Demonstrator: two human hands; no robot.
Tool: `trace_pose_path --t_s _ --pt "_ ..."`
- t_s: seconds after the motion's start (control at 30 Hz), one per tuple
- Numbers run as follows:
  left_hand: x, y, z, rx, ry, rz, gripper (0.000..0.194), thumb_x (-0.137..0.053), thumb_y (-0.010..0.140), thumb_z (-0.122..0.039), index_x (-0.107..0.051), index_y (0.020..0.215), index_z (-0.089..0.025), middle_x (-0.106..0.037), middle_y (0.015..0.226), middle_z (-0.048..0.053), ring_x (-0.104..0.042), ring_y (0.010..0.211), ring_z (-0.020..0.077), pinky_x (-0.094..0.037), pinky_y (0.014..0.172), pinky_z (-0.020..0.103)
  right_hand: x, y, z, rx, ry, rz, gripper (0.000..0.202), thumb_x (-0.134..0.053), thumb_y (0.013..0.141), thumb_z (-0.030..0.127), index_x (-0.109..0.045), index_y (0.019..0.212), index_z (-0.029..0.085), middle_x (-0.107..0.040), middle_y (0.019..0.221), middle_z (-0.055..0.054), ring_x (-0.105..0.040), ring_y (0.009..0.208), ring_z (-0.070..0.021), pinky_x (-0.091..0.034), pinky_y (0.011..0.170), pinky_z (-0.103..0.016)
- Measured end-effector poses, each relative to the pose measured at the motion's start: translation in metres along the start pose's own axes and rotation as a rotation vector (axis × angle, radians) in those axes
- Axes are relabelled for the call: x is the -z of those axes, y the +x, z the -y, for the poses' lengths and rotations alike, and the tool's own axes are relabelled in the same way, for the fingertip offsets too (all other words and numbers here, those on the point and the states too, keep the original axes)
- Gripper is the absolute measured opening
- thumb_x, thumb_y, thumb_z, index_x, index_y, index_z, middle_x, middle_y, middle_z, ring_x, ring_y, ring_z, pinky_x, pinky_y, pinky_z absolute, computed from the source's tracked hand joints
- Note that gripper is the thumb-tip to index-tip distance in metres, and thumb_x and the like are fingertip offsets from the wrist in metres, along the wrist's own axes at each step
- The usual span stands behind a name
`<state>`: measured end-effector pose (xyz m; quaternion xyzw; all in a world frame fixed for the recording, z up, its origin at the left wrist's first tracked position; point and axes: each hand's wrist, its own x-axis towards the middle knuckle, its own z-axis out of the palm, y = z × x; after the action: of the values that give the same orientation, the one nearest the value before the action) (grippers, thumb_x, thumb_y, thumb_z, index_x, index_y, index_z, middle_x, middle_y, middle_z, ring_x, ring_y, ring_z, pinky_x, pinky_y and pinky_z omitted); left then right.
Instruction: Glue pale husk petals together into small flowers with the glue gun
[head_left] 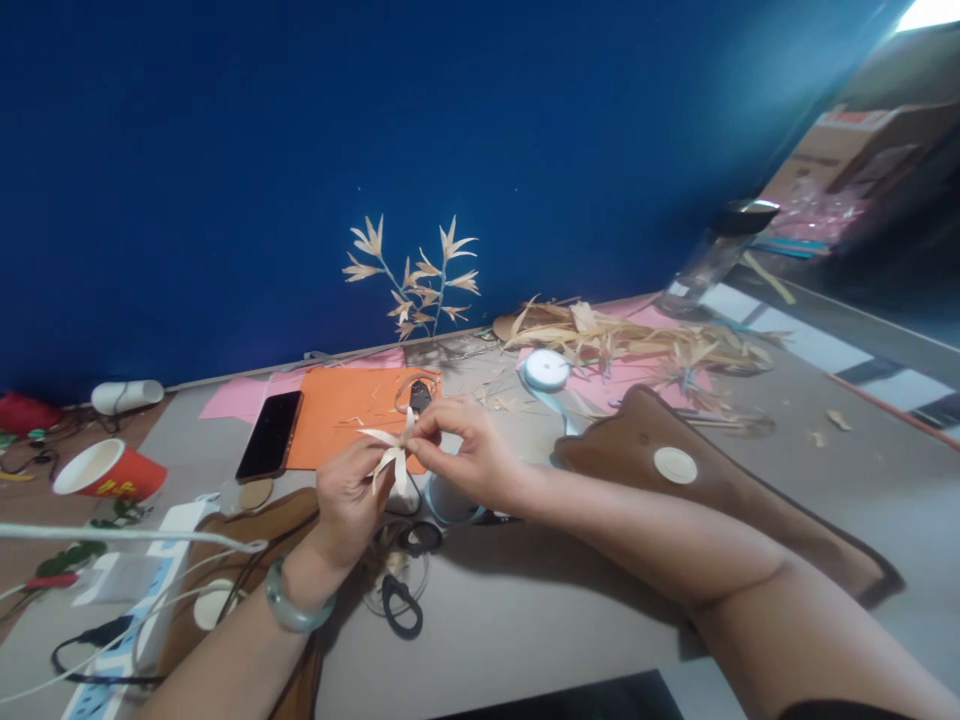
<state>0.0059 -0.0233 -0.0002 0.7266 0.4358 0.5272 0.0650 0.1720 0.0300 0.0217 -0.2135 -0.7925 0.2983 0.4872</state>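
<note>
Both hands meet over the table around a small pale flower with narrow pointed petals, made of dried husk. My left hand, with a pale green bangle on its wrist, is closed on the flower from below left. The thumb and index finger of my right hand pinch at the flower's centre. Behind them, a branch of similar flowers on bluish stems stands upright against the blue wall. Below the hands lie black-handled scissors, their blades hidden.
An orange sheet bears a black phone at its left edge. Dried husks and a ribbon roll lie behind right. A brown bear-shaped mat is at right; a red cup and cables are at left.
</note>
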Motion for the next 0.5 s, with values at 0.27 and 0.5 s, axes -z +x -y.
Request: trace_pose_path --t_s 0.27,0.5 --pt "-0.001 -0.004 0.007 -0.020 0.035 0.017 0.011 -0.058 0.084 -0.011 -0.066 0.079 -0.016 -0.066 0.077 0.003 -0.060 0.069 0.0111 -0.047 0.065 0.021 -0.002 -0.002 -0.003 -0.034 -0.019 -0.001 0.012 -0.062 0.084 0.016 -0.063 0.072 0.017 -0.067 0.070 0.000 -0.058 0.068 -0.0118 -0.042 0.069 -0.027" --pt "-0.004 -0.008 0.014 0.016 -0.005 -0.013 0.011 -0.057 0.086 -0.013 -0.067 0.082 -0.016 -0.067 0.082 0.005 -0.062 0.076 0.0138 -0.050 0.072 0.026 -0.003 -0.001 -0.001 -0.052 -0.007 -0.019 0.012 -0.063 0.085 0.019 -0.066 0.073 0.017 -0.069 0.072 -0.001 -0.061 0.069 -0.0127 -0.043 0.070 -0.028"
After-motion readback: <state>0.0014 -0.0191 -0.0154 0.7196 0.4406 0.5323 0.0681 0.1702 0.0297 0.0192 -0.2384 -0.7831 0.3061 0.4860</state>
